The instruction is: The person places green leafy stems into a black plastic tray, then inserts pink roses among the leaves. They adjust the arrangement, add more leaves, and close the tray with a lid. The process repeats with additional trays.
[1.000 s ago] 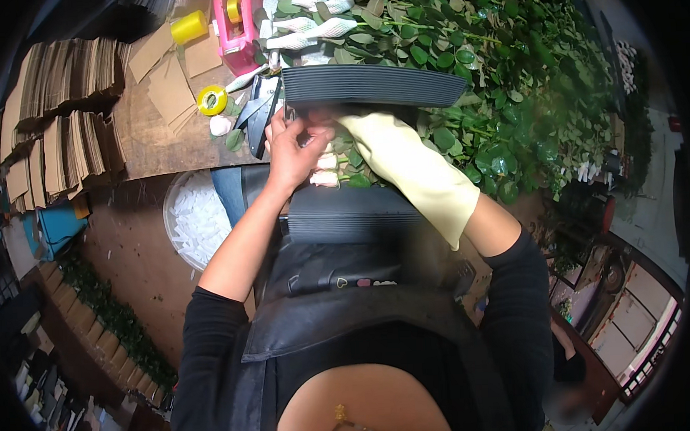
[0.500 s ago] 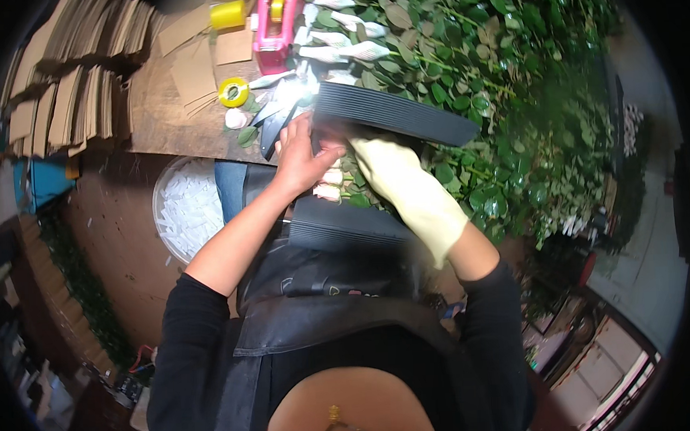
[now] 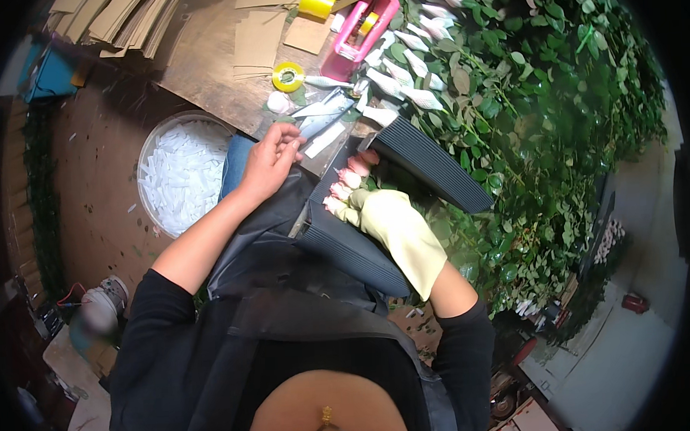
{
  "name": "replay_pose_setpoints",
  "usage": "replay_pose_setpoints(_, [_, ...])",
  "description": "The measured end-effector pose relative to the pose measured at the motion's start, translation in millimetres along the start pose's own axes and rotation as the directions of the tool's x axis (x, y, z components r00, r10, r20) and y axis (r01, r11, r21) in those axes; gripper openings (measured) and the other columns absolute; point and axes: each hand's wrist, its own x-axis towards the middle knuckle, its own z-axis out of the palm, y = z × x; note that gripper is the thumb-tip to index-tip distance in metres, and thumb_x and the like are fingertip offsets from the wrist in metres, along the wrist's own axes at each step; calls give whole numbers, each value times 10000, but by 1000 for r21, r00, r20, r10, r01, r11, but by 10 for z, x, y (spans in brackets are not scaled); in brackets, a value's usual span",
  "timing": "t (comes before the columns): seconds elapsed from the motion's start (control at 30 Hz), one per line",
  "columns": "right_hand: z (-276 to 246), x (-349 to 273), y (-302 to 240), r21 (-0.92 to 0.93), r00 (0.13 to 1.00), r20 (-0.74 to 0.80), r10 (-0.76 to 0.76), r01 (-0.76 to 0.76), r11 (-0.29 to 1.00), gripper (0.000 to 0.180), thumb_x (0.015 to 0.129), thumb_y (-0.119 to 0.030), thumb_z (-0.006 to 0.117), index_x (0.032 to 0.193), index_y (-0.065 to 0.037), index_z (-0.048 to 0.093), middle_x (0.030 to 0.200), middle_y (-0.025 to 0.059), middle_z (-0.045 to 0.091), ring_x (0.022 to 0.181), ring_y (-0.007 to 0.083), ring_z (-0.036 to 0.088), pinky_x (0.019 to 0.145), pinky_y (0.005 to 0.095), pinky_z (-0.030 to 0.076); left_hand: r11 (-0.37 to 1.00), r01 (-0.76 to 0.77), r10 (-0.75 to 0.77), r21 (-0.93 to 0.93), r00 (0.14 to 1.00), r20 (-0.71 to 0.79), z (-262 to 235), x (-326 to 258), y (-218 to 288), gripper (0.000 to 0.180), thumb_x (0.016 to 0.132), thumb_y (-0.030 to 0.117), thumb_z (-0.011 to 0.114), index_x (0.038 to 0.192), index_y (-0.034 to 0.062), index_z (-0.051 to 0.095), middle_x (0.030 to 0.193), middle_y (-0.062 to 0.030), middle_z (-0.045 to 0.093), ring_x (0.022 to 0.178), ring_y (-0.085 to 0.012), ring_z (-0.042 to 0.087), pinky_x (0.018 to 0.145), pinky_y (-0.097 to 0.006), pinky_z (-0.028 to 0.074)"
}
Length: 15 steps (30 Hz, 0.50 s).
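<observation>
Back from the black ribbed holder [image 3: 439, 169], the left hand [image 3: 270, 165] had moved to the near edge of the tabletop [image 3: 207, 56]. Pale pink, half-furled roses [image 3: 349, 177] lay in a slanting row between the holder's walls, just beside that edge. Bare and released, the left hand bent its fingers loosely; the right hand [image 3: 369, 212], in a yellow glove, reached over the roses, its grip impossible to tell. Beyond lay a yellow tape roll [image 3: 287, 77].
</observation>
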Motion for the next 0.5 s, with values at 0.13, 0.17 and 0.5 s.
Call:
replay_pose_setpoints(0.13, [-309,176,132,-414,967,227,-116,204,887,357,1061,-97,484,1386,39,544,1382,159,608,1283,306,616,1051,448,548,979,-80,71,187,996,56,70,-11,-14,214,1023,87,591,1230,40,563,1037,-92,720,801,-137,689,722,-277,553])
replay_pose_setpoints(0.17, [-136,-45,-20,-779,956,265,-129,291,555,333,1052,-146,511,1327,27,588,1338,162,634,1241,316,636,1026,444,551,952,-137,119,272,990,82,139,-23,-1,219,1022,85,593,1235,40,567,1022,-78,716,769,-128,671,704,-270,543])
replay_pose_setpoints(0.5, [-183,-140,-217,-863,765,407,-499,143,-485,288,988,-175,578,1245,-122,698,986,188,737,893,379,722,817,482,578,798,-396,220,455,893,392,499,50,148,1075,655,434,934,1472,47,352,1450,-174,425,1356,-404,392,1113,-504,348])
